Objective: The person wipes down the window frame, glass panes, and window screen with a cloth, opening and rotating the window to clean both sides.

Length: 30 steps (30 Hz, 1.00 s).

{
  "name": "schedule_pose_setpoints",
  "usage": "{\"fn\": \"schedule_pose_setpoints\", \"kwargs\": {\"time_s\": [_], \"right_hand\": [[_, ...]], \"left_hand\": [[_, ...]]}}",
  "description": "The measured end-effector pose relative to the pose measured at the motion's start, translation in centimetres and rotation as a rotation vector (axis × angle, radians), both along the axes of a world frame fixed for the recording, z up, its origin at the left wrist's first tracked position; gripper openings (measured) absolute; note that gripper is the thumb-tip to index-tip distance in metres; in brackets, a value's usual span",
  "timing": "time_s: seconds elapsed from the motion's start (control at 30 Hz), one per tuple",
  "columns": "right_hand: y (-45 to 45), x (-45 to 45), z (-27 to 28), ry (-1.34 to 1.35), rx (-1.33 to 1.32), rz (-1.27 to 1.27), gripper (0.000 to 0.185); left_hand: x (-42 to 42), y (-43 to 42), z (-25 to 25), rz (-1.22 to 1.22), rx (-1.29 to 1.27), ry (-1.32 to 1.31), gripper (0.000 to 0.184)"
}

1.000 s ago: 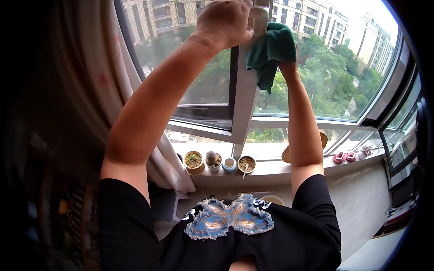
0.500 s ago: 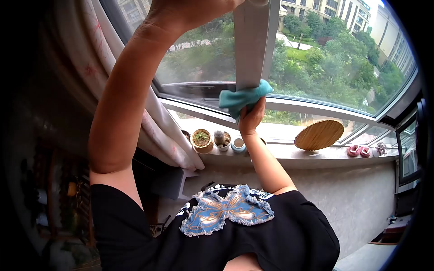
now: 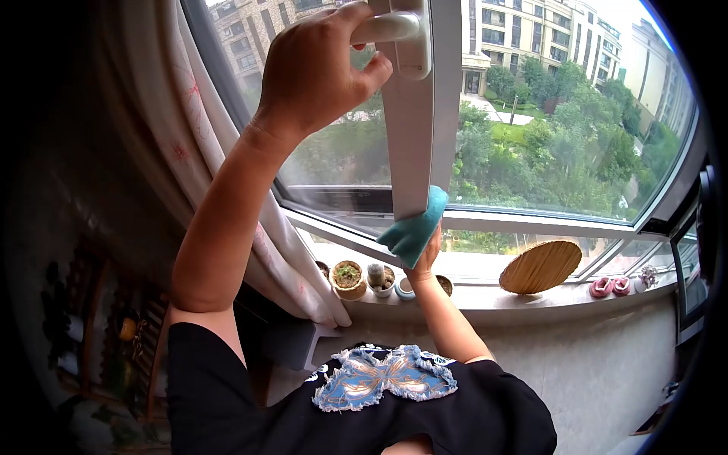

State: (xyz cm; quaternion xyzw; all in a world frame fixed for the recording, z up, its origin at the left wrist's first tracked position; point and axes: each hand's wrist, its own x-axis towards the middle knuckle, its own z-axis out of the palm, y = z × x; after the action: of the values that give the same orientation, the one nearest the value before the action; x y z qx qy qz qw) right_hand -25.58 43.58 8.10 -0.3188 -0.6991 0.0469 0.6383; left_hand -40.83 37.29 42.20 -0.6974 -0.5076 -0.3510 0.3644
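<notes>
Two grips closed: left hand [image 3: 315, 72] grasping window handle [image 3: 388, 29], right hand [image 3: 426, 256] clutching teal cloth [image 3: 417, 229] at sash frame [image 3: 412, 144] bottom, right of potted plant [image 3: 347, 274].

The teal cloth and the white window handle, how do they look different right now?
The teal cloth is soft and creased, while the white window handle is smooth and stiff-looking.
The cloth is bunched at the lower end of the window upright; the handle is mounted higher up on it.
The cloth is in the right hand; the handle's end is in the left hand.
Both are held by one hand each.
</notes>
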Motion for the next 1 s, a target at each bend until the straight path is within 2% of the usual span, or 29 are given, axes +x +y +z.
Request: {"fn": "schedule_pose_setpoints", "kwargs": {"time_s": [0.07, 0.13, 0.2, 0.23, 0.3, 0.33, 0.37, 0.47, 0.5, 0.57, 0.6, 0.63, 0.67, 0.73, 0.8, 0.87, 1.0], "right_hand": [[0.6, -1.0, 6.3, 0.124, 0.036, 0.037, 0.069], [1.0, -1.1, 11.7, 0.137, 0.093, 0.045, 0.067], [2.8, -1.2, 14.0, 0.147, 0.152, 0.053, 0.065], [3.9, -0.8, 15.0, 0.210, 0.050, 0.265, 0.063], [4.4, -0.7, 16.6, 0.441, -0.038, 0.478, 0.048], [5.5, -1.4, 18.0, 0.647, 0.118, 0.718, 0.032], [5.7, -1.1, 19.9, 0.668, 0.118, 0.871, 0.031], [8.6, 2.0, 28.2, 0.400, 0.261, 1.033, 0.040], [9.5, 2.3, 31.9, 0.148, -0.012, 0.896, 0.050], [6.8, 1.7, 36.8, -0.093, -0.063, 0.574, 0.073], [4.3, 0.5, 38.8, -0.088, 0.155, 0.417, 0.085], [3.5, -0.1, 40.0, -0.187, 0.279, 0.095, 0.098], [2.8, -0.6, 41.1, -0.199, 0.301, 0.091, 0.098], [1.9, -1.3, 43.6, -0.213, 0.291, -0.119, 0.093], [2.2, -1.7, 46.9, -0.203, 0.291, -0.051, 0.087], [1.0, -2.5, 49.8, -0.154, 0.393, -0.302, 0.083], [3.6, -3.5, 56.8, -0.085, 0.665, -0.371, 0.075]], "left_hand": [[-0.2, 0.4, -0.2, -0.063, 0.133, 0.049, 0.041], [0.1, 0.1, 0.0, -0.053, 0.130, 0.051, 0.040], [0.0, 0.1, -0.1, -0.098, 0.134, 0.041, 0.041], [-0.1, 0.1, -0.3, -0.106, 0.128, 0.039, 0.041], [0.1, -0.1, -0.3, -0.108, 0.126, 0.039, 0.041], [0.2, -0.3, 0.0, -0.110, 0.112, 0.043, 0.041], [0.5, -1.0, 0.2, -0.104, 0.030, 0.000, 0.041], [1.2, -1.8, 0.6, -0.101, 0.004, -0.066, 0.040], [1.4, -2.1, 0.6, -0.117, 0.007, -0.088, 0.038], [1.6, -2.8, 0.9, -0.132, 0.002, -0.080, 0.037], [1.7, -3.3, 1.0, -0.147, -0.008, -0.074, 0.036], [1.6, -3.0, 0.8, -0.156, 0.003, -0.098, 0.039], [1.6, -2.9, 0.7, -0.161, 0.026, -0.106, 0.039], [1.9, -3.1, 0.8, -0.141, 0.001, -0.130, 0.040], [1.9, -3.3, 0.8, -0.145, 0.015, -0.131, 0.038], [1.7, -3.0, 0.6, -0.188, 0.034, -0.110, 0.039], [1.7, -3.1, 0.6, -0.190, 0.005, -0.151, 0.038]]}}
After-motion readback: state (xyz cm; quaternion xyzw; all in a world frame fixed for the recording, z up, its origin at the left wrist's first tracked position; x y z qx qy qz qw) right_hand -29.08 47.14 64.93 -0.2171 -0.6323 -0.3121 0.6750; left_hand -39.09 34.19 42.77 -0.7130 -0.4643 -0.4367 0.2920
